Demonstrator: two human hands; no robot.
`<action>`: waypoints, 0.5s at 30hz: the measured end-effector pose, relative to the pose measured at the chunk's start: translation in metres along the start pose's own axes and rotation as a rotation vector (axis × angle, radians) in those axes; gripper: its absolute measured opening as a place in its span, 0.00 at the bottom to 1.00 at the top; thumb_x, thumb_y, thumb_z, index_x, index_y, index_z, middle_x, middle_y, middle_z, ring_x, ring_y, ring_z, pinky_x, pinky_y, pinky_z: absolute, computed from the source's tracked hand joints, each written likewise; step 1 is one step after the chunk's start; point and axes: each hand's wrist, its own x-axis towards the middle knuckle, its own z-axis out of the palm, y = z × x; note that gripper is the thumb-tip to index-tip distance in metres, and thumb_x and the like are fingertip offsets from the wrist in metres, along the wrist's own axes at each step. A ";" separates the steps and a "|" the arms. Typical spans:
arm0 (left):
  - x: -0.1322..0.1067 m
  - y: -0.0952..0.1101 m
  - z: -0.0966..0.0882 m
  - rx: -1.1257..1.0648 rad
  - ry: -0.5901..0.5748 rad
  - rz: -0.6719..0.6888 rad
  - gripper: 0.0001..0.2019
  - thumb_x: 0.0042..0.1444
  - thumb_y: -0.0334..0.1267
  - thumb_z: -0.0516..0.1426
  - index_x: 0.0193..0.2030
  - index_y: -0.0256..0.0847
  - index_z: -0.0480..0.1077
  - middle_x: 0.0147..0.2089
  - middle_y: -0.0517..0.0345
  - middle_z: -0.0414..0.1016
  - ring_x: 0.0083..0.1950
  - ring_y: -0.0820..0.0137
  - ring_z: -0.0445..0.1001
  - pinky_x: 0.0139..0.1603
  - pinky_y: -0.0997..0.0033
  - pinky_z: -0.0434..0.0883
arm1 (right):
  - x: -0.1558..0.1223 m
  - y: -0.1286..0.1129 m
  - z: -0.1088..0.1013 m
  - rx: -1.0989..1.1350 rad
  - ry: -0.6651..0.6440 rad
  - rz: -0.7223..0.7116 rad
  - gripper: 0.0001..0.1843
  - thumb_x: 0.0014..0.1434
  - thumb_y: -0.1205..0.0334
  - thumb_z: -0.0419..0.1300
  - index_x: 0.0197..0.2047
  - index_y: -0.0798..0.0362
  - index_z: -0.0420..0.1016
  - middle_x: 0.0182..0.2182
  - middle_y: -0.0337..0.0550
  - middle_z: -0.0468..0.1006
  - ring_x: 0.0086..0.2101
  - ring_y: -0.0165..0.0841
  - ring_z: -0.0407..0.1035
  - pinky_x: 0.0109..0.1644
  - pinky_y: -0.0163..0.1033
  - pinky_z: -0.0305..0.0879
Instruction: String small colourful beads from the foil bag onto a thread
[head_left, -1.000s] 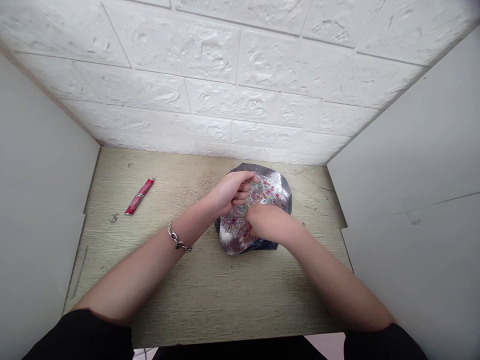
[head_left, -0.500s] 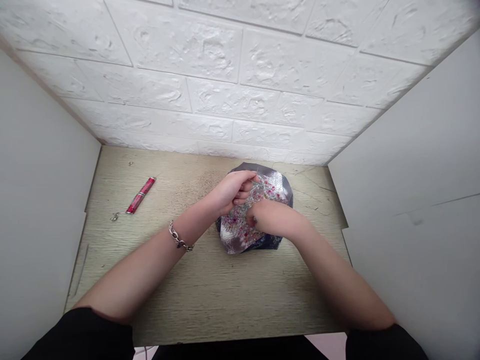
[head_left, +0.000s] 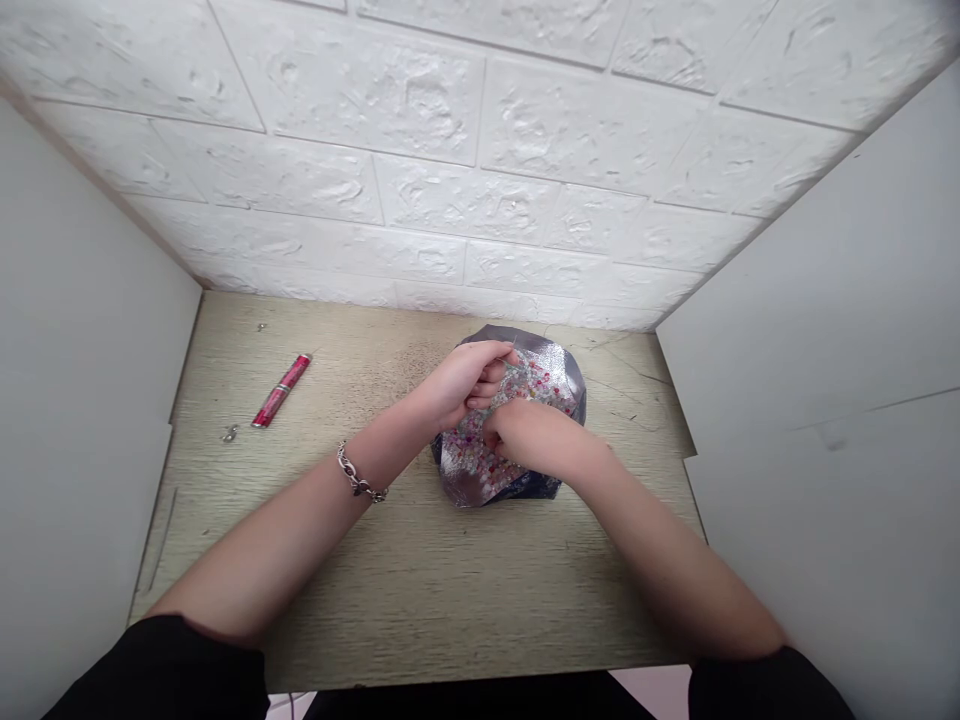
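A silvery, foil-lined bag [head_left: 465, 487] lies opened out on the table, holding a heap of small clear, pink and red beads [head_left: 469, 452]. Over its far left part, my left hand [head_left: 474, 380] is closed, thumb and forefinger pinching a thin, thread-like strand whose end pokes up past the fingertips. My right hand [head_left: 536, 432] reaches in from the right, its fingers curled down among the beads. Its fingertips are mostly hidden, so what they pinch does not show.
To the left lies a red tube-shaped packet [head_left: 281, 391], with small metallic bits [head_left: 230, 433] near it. Loose thin threads [head_left: 626, 365] trail over the table [head_left: 420, 600] at the right. A white brick-pattern wall [head_left: 427, 190] stands behind, with pale panels at both sides.
My right hand has shifted slightly left and deeper over the beads. My left hand holds its pinch in the same place.
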 end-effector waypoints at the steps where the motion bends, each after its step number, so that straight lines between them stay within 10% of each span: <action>1: 0.000 0.000 0.000 0.002 -0.001 0.000 0.08 0.53 0.37 0.46 0.25 0.39 0.58 0.17 0.70 0.39 0.14 0.83 0.38 0.12 0.81 0.39 | 0.000 0.000 0.000 0.003 -0.004 0.002 0.11 0.47 0.71 0.48 0.28 0.56 0.71 0.27 0.44 0.73 0.26 0.31 0.65 0.23 0.33 0.50; 15: 0.001 -0.002 -0.002 -0.022 -0.005 -0.002 0.07 0.53 0.37 0.46 0.26 0.39 0.59 0.16 0.70 0.39 0.14 0.83 0.39 0.12 0.81 0.38 | 0.008 0.015 0.004 0.088 -0.069 -0.089 0.08 0.47 0.69 0.52 0.29 0.53 0.72 0.28 0.41 0.73 0.29 0.30 0.65 0.28 0.33 0.53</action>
